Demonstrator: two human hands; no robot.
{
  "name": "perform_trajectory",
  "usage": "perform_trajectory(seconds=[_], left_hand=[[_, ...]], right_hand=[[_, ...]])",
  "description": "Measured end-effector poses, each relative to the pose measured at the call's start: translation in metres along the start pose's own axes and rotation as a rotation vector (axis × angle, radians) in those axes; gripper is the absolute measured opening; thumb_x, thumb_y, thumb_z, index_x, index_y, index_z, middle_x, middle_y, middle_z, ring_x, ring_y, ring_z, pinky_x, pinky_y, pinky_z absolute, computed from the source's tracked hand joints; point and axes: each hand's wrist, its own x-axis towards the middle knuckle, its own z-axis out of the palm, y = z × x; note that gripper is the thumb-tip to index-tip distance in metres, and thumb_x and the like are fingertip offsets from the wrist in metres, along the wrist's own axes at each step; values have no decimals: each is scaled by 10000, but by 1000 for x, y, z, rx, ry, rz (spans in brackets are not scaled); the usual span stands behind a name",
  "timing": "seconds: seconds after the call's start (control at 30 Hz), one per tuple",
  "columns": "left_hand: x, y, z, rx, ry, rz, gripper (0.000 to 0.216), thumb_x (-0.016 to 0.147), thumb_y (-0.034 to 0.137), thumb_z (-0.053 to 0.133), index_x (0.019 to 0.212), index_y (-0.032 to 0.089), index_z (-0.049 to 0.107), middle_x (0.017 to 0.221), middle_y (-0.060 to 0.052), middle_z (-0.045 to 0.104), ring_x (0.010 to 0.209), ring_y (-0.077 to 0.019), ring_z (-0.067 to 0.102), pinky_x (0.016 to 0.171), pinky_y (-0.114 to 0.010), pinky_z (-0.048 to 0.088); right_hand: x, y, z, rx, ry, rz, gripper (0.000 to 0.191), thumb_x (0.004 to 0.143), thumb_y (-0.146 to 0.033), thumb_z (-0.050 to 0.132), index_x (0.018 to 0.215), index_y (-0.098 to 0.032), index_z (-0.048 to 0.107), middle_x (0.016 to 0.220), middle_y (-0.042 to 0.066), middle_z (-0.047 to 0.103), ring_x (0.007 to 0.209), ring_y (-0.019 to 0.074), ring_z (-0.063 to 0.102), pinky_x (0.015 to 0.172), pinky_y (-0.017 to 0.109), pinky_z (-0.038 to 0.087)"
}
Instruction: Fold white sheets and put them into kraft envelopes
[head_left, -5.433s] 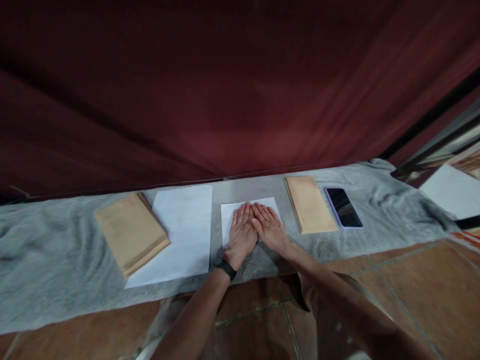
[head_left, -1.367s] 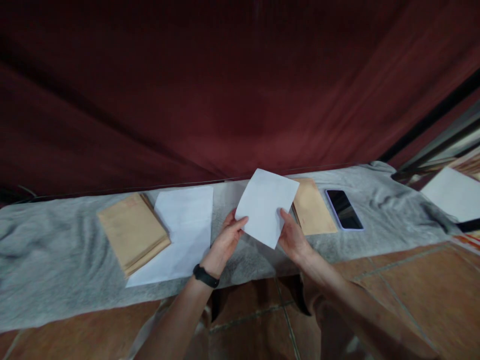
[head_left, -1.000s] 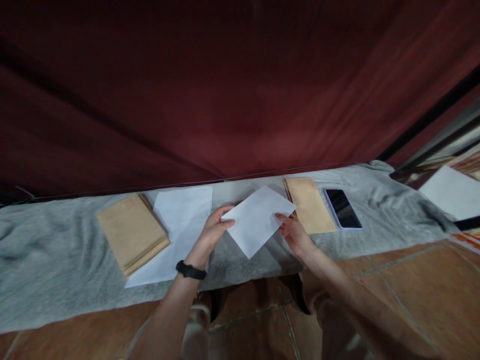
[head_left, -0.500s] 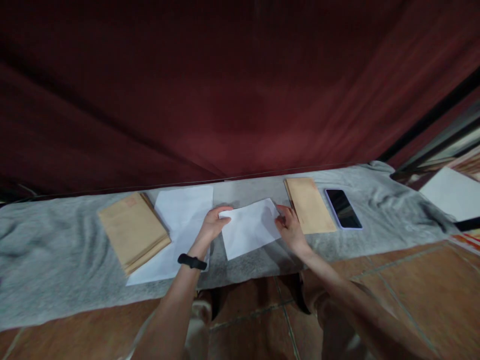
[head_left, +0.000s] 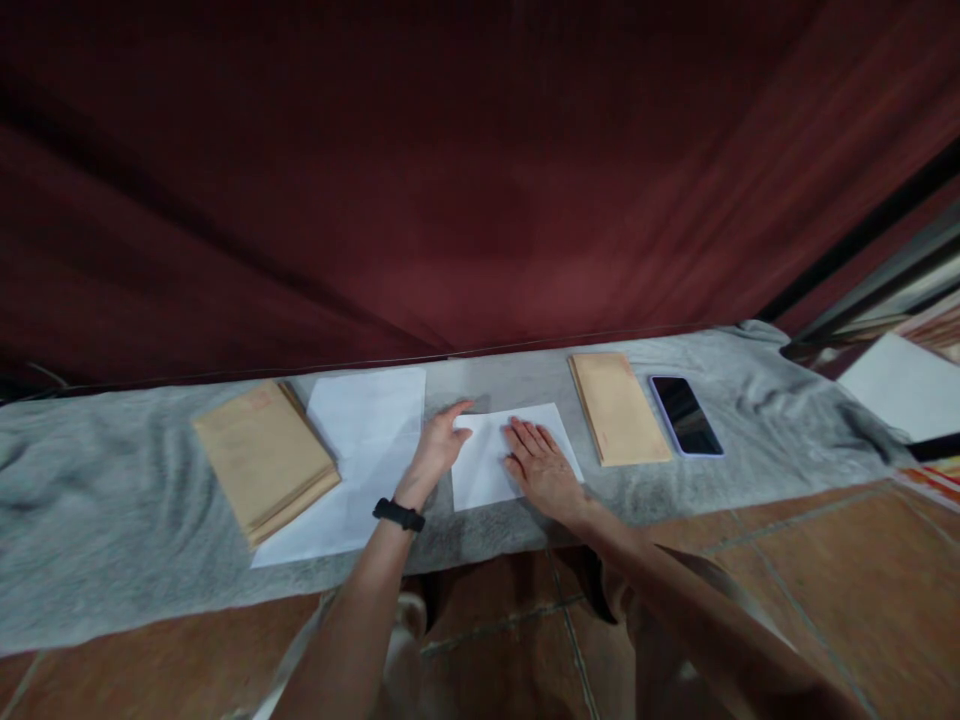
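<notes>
A folded sheet of white paper (head_left: 480, 470) lies on the grey cloth in front of me. My right hand (head_left: 547, 475) rests flat on its right half, fingers stretched out. At the sheet's upper left corner is my left hand (head_left: 439, 445), its thumb over the paper and its index finger apart from it, reaching past the top edge. The other fingers of that hand are mostly hidden. To the left are larger white sheets (head_left: 375, 430), partly covered by a stack of brown envelopes (head_left: 262, 455). A smaller stack of brown envelopes (head_left: 621, 410) lies to the right.
A phone in a light purple case (head_left: 686, 418) sits right of the smaller stack. The grey cloth (head_left: 112, 510) covers a long narrow surface. Behind it hangs a dark red curtain (head_left: 480, 200). Tiled floor (head_left: 847, 560) shows below the front edge.
The white paper has gone down flat on the cloth. My right hand has let go of its right edge and moved left onto the sheet; the left thumb and finger have spread.
</notes>
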Motion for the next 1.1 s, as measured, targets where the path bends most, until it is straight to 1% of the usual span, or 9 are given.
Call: perform_trajectory(seconds=[0.1, 0.2, 0.27, 0.37, 0.47, 0.6, 0.8, 0.97, 1.1], left_hand=[[-9, 4, 8, 240, 81, 51, 520, 780, 66, 592, 1275, 203, 672, 1278, -111, 688, 1203, -294, 625, 1102, -473, 455], [-25, 11, 27, 518, 222, 204, 483, 925, 157, 483, 1401, 164, 567, 1497, -166, 512, 1391, -319, 475, 1176, -516, 363], [-36, 15, 47, 584, 159, 302, 470, 996, 237, 395, 1439, 141, 518, 1571, -158, 434, 1466, -297, 386, 1210, -493, 322], [-50, 18, 74, 615, 7, 361, 546, 1032, 356, 336, 1517, 114, 406, 1594, -155, 410, 1509, -276, 318, 1229, -493, 295], [-57, 17, 88, 665, -17, 361, 642, 1031, 443, 320, 1556, 75, 322, 1605, -181, 378, 1525, -282, 278, 1252, -504, 237], [-57, 14, 87, 717, 7, 341, 664, 1029, 456, 303, 1563, 61, 305, 1617, -186, 347, 1539, -275, 240, 1260, -508, 212], [-54, 6, 83, 765, 41, 311, 648, 1024, 411, 315, 1550, 33, 323, 1624, -204, 312, 1542, -289, 217, 1256, -509, 215], [-56, -1, 76, 752, 78, 309, 621, 1014, 355, 331, 1559, 58, 312, 1627, -192, 312, 1542, -280, 218, 1251, -504, 225], [-60, -4, 69, 764, 87, 291, 628, 1013, 359, 334, 1540, 18, 331, 1622, -217, 305, 1541, -292, 217, 1253, -495, 223]], right_hand=[[0, 1, 1, -36, 18, -2, 529, 1050, -352, 400, 1549, -176, 402, 1598, 108, 392, 1484, 266, 363, 1235, 499, 287], [1, 3, 2, -64, 21, -14, 529, 1054, -333, 375, 1557, -170, 386, 1602, 100, 386, 1486, 259, 360, 1240, 484, 272], [1, 3, 3, -91, 13, -24, 528, 1045, -289, 365, 1552, -141, 391, 1606, 108, 378, 1490, 257, 351, 1244, 477, 261], [0, 4, 4, -145, -13, -53, 573, 988, -200, 406, 1550, -87, 376, 1616, 132, 352, 1504, 270, 317, 1249, 479, 240], [-1, 5, 5, -193, -25, -64, 644, 939, -148, 431, 1569, -75, 325, 1633, 132, 311, 1518, 281, 282, 1252, 487, 222], [-1, 9, 6, -201, -8, -47, 637, 975, -172, 398, 1596, -120, 268, 1638, 121, 298, 1517, 270, 288, 1245, 487, 230], [-2, 18, 7, -140, 46, 27, 571, 1017, -227, 372, 1578, -132, 329, 1617, 123, 342, 1501, 266, 328, 1238, 481, 251], [-5, 25, 6, -84, 101, 85, 560, 1031, -281, 390, 1579, -175, 337, 1612, 113, 352, 1488, 270, 357, 1226, 495, 272], [-7, 29, 5, -73, 109, 115, 559, 1029, -298, 400, 1563, -140, 364, 1616, 135, 337, 1492, 278, 346, 1226, 488, 277]])
